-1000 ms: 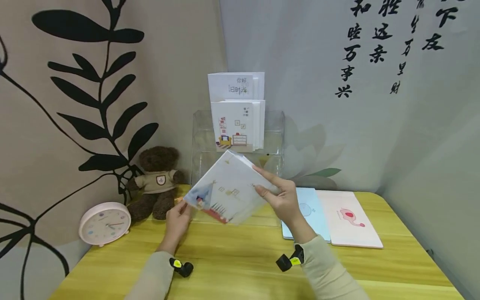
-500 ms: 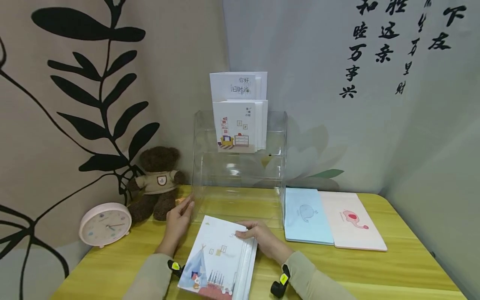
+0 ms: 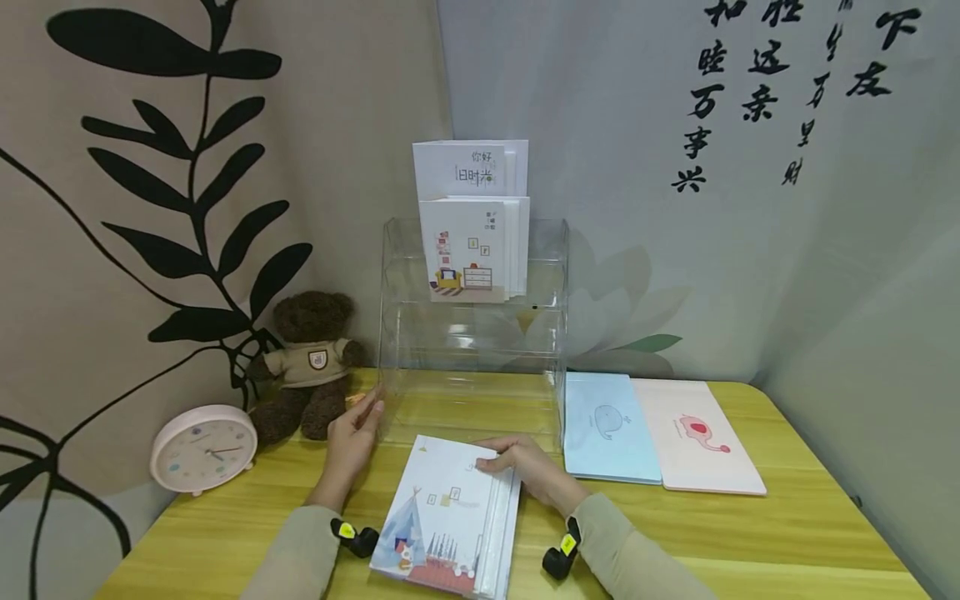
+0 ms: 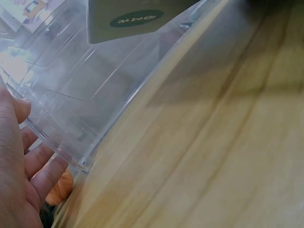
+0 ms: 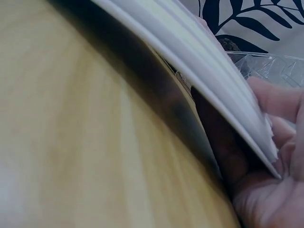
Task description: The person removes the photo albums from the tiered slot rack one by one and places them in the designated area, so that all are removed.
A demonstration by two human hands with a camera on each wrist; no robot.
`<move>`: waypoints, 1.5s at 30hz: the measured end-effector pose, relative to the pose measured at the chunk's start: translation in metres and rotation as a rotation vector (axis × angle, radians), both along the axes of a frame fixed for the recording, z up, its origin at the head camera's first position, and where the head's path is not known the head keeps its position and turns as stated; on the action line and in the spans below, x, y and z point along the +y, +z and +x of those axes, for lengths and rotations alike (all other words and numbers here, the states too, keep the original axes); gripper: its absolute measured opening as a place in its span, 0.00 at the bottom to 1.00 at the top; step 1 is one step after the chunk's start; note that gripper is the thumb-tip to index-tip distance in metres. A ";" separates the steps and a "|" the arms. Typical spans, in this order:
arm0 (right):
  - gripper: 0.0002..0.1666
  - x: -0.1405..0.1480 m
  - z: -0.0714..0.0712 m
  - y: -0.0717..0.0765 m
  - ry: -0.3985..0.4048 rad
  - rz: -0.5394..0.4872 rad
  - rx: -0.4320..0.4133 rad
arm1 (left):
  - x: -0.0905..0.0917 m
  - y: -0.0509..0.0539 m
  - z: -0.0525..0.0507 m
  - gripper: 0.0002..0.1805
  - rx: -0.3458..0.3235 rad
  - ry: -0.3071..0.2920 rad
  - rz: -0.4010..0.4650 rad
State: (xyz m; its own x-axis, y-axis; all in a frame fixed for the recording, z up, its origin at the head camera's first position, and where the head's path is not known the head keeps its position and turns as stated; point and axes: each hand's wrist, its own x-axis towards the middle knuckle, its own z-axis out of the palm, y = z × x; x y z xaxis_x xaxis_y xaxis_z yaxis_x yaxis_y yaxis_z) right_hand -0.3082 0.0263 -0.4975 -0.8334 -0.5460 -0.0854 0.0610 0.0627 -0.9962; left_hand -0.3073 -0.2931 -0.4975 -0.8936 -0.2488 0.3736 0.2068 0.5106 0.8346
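Note:
A stack of white notebooks (image 3: 438, 517), its cover showing a blue tent and red floor, is in my right hand (image 3: 528, 471) just above the front of the table. In the right wrist view the thumb lies on one face of the stack (image 5: 209, 61) and the other fingers are beneath it. My left hand (image 3: 351, 442) holds the left edge of the clear tiered rack (image 3: 472, 333); in the left wrist view its thumb and fingers (image 4: 40, 161) are on either side of the rack's edge (image 4: 71, 95).
Two groups of white notebooks (image 3: 465, 250) stand in the rack's upper tiers. A blue notebook (image 3: 611, 429) and a pink notebook (image 3: 697, 437) lie right of the rack. A brown teddy bear (image 3: 311, 367) and a pink clock (image 3: 204, 450) are at the left.
The notebook stack has come down from in front of the rack toward the table's front, turning more upright, with my right hand gripping it. My left hand has stayed at the rack's edge.

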 end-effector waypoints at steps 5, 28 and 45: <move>0.26 -0.002 0.001 0.000 -0.002 0.034 0.057 | 0.000 0.000 0.000 0.26 -0.009 0.002 0.010; 0.16 -0.009 0.008 -0.003 -0.050 0.221 0.384 | 0.000 0.002 0.002 0.26 0.006 -0.016 -0.001; 0.20 -0.014 0.011 -0.006 -0.064 0.292 0.518 | 0.002 0.002 0.002 0.26 -0.045 0.000 0.008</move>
State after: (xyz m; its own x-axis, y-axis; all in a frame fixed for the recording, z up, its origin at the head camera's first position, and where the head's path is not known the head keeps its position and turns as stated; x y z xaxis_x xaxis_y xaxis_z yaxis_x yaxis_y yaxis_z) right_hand -0.2973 0.0118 -0.5035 -0.8369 -0.5087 0.2020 -0.4158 0.3507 -0.8391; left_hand -0.3054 -0.2914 -0.4953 -0.9094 -0.2521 0.3309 0.1687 0.5036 0.8473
